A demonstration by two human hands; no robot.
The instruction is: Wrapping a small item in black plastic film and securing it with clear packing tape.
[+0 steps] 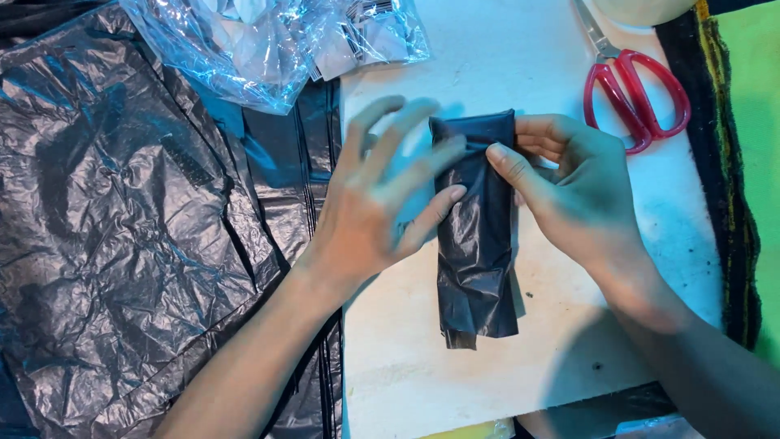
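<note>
A black plastic bag folded into a narrow strip (475, 268) lies upright on a white board (520, 65). My left hand (378, 199) rests flat on the strip's left edge, fingers spread, fingertips pressing the plastic. My right hand (573, 187) pinches the strip's upper right edge between thumb and fingers. The lower end of the strip lies free on the board.
Crumpled black plastic bags (122, 211) cover the left side. Clear plastic wrapping (268, 45) lies at the top. Red-handled scissors (638, 93) sit at the board's upper right. A dark cloth edge (723, 162) and green surface (760, 97) run along the right.
</note>
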